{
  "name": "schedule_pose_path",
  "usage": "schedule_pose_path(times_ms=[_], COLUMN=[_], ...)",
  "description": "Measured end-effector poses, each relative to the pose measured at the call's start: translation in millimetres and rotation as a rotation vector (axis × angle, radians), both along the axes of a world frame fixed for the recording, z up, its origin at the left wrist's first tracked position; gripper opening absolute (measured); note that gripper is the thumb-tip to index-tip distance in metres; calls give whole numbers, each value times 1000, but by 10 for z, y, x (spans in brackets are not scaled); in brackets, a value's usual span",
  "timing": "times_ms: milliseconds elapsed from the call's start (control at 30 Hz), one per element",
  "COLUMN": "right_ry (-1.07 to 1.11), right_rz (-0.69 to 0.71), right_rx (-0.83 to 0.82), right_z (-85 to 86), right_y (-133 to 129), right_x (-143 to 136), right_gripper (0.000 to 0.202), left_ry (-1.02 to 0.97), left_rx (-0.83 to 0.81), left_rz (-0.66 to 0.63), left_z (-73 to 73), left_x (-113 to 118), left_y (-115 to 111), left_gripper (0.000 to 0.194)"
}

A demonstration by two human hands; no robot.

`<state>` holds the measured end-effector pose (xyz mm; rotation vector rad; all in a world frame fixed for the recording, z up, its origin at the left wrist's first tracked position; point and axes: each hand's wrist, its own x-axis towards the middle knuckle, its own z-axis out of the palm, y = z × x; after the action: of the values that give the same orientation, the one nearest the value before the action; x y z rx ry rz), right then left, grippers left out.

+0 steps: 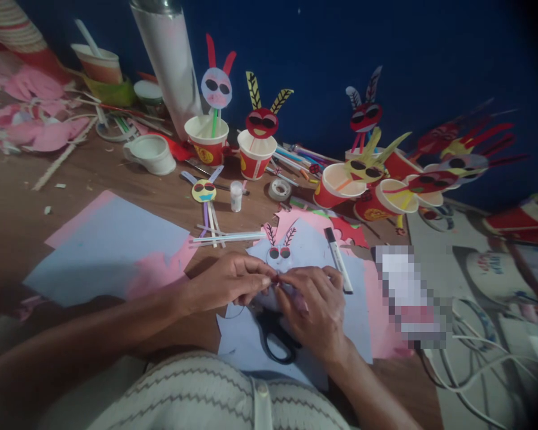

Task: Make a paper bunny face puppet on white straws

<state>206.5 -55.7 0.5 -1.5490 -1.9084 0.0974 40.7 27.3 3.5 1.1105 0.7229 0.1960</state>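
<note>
A dark blue wall (305, 36) stands behind a brown tabletop (9, 215).

At the back of the table (9, 209), we are seeing a tall white cylinder (165, 65) standing before a dark blue wall (314, 36), with a white cup (151, 155) sitting near its base. On the left, we are noticing stacked paper cups (18, 36) rising beside pink scraps (40, 134). On the right, white cables (468, 383) are trailing near a pixelated device (410, 292).
</note>
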Motion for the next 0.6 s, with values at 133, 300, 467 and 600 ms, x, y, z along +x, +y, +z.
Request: schedule_pose_path(times_ms=[133,300,467,600], right_ry=[222,624,896,922], right_rz=[-33,-160,-180,-182], right_rx=[-85,-364,-526,-538], right_z=[12,13,-41,-60], right_y=[-4,-5,-20,-29], right_x=[1,-2,-20,-43], right_gripper=[8,9,13,13], left_ry=[22,79,84,91], left_rx=[39,154,235,290], left_rz=[6,61,45,48], left_z=[-34,-64,-18,20], left_x=[1,21,54,68], left_y=[-8,-34,-62,-66], left_gripper=[26,26,25,17])
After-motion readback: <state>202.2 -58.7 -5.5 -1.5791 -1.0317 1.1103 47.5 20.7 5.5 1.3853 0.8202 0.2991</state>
